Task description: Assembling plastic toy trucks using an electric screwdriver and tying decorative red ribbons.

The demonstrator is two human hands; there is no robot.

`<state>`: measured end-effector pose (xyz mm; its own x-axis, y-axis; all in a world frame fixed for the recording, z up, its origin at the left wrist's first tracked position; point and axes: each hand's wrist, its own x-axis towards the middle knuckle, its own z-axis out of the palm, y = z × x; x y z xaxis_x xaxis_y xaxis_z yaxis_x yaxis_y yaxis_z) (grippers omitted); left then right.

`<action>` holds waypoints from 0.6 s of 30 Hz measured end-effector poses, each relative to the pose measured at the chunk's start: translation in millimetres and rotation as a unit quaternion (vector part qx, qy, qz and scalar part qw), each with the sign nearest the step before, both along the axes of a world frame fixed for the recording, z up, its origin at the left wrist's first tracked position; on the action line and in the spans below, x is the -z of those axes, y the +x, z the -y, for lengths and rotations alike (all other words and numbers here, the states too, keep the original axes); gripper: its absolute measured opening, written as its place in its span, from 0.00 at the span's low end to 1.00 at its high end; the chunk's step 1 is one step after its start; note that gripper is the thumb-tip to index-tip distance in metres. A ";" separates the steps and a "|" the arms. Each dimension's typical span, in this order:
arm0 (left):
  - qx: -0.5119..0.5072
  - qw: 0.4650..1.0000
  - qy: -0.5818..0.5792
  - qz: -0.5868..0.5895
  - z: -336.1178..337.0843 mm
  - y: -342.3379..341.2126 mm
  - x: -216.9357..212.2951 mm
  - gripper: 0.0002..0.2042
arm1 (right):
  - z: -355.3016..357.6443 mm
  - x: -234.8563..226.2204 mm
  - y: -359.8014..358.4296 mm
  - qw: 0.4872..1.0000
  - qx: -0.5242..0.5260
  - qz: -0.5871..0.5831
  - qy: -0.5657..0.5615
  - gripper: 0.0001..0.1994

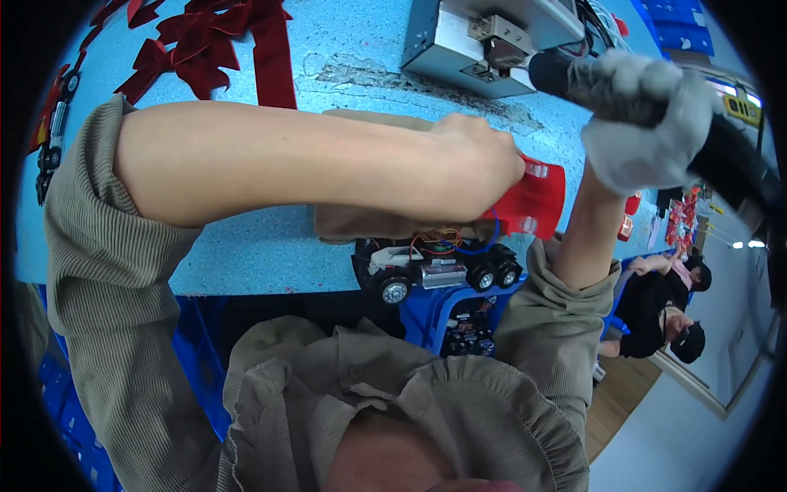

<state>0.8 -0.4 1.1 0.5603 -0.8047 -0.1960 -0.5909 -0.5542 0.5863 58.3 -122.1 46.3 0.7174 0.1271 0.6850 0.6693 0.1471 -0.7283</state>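
Worn on the head, looking steeply down over the chest onto the blue speckled worktable (270,246), close to both forearms. Wide fisheye, edges bent, black corners. Only one view, upright and unmirrored; nothing shared.

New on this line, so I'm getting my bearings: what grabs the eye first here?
The left hand pressing a red toy truck at the blue table's front edge. Upper right, the gloved right hand grips a black power tool. Red bows lie top left.
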 end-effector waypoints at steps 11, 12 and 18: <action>-0.020 0.998 0.003 0.053 0.6 -2.6 2.1 0.15 | 84.0 -56.9 -99.7 0.980 -0.138 -0.082 0.121 0.07; -0.019 0.998 0.004 0.060 -1.2 -3.1 2.7 0.16 | 74.8 -50.7 -104.7 0.977 -0.148 -0.085 0.128 0.07; -0.018 0.998 0.014 0.057 4.7 -2.0 2.5 0.17 | 51.4 -8.5 -104.5 0.988 -0.131 -0.062 0.061 0.09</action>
<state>-1.1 -5.2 -1.5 0.6084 -0.7789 -0.1522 -0.6321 -0.5915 0.5006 -46.3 -173.5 54.8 0.7500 0.2415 0.6158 0.5041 0.3941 -0.7685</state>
